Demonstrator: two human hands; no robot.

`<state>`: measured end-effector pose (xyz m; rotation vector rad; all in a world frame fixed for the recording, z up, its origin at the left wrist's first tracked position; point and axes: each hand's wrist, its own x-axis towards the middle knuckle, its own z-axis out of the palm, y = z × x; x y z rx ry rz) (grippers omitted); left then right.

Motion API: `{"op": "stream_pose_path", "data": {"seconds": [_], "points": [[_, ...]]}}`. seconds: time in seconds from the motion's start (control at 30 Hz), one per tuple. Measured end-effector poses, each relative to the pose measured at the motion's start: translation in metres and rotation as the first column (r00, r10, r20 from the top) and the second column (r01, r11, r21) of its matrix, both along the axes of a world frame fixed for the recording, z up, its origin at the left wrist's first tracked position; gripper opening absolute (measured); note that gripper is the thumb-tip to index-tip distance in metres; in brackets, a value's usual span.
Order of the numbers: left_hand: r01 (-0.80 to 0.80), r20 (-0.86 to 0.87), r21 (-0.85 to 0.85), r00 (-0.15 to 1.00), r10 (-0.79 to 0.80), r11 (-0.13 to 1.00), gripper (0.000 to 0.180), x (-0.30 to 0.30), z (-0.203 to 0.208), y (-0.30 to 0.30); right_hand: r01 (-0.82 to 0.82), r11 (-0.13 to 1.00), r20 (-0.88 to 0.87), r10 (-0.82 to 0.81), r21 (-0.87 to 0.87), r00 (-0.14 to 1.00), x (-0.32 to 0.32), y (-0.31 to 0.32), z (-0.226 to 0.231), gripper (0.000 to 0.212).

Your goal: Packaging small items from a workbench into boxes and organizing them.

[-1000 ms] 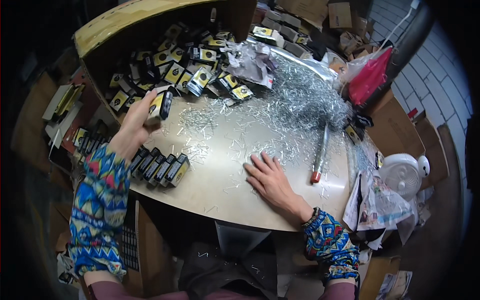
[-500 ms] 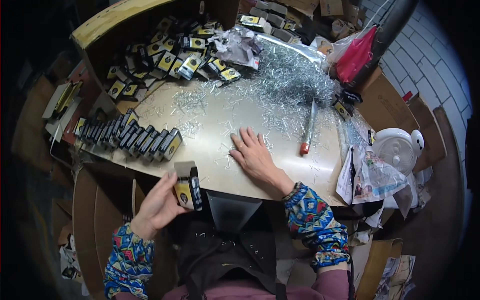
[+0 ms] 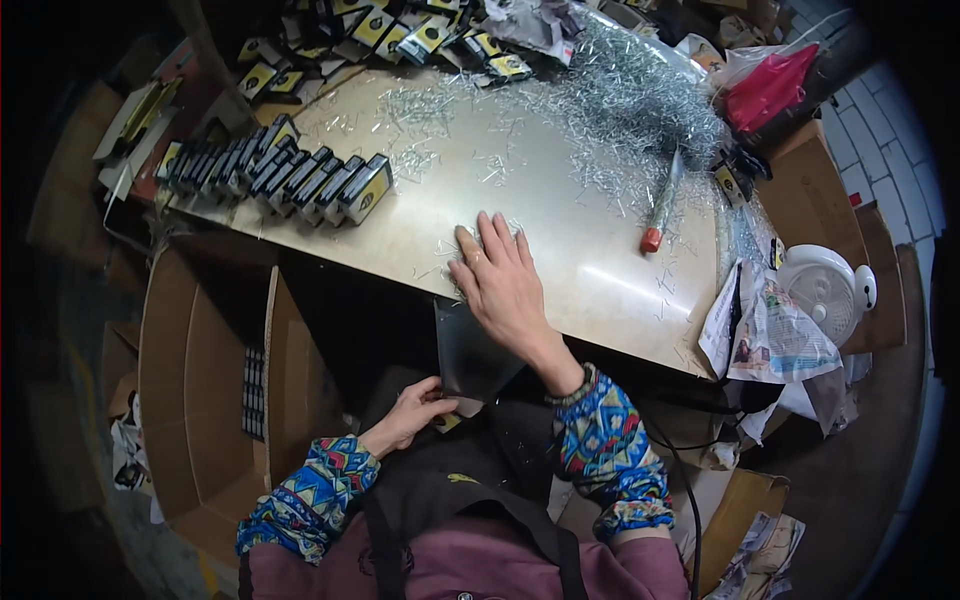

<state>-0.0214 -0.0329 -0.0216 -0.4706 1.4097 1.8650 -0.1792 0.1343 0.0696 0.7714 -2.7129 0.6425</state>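
My left hand [image 3: 403,416] is closed on a small yellow-and-black cardboard box [image 3: 447,424]. It holds the box under the lower end of a grey metal chute [image 3: 466,350] that slopes down from the table edge; most of the box is hidden. My right hand [image 3: 503,290] lies palm down with fingers stretched out, on the metal tabletop [image 3: 590,280] just above the chute. Small silver wire pieces [image 3: 435,262] lie beside its fingers, and what is under the palm cannot be seen.
A row of filled-looking boxes [image 3: 290,180] stands at the table's left. More boxes [image 3: 410,35] are heaped at the back, beside a large pile of silver wire pieces [image 3: 645,95]. A red-ended rod [image 3: 655,225], newspaper [image 3: 780,325] and a white fan [image 3: 815,290] are on the right. An open carton [image 3: 210,370] stands at lower left.
My left hand has brought the box down and right, from beside the table edge to below the chute. My right hand has drawn nearer the edge over the chute. The view has tilted downward.
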Motion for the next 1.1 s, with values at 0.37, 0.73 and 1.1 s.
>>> {"op": "stream_pose_path", "data": {"seconds": [0.37,0.73,1.1], "points": [[-0.302,0.109,0.153,0.952,0.288,0.941,0.036,0.014,0.016,0.015,0.039,0.973,0.228,0.014,-0.227,0.974,0.088,0.017,0.060,0.041],[-0.056,-0.491,-0.635,0.799,-0.347,0.770,0.073,0.035,0.005,0.025,-0.220,0.972,0.350,0.235,-0.083,0.907,0.141,0.018,-0.023,0.045],[-0.199,-0.618,-0.585,0.736,-0.274,0.786,0.082,0.027,0.052,0.003,-0.126,0.894,0.255,0.255,-0.430,0.933,0.129,0.021,0.001,0.026]]}}
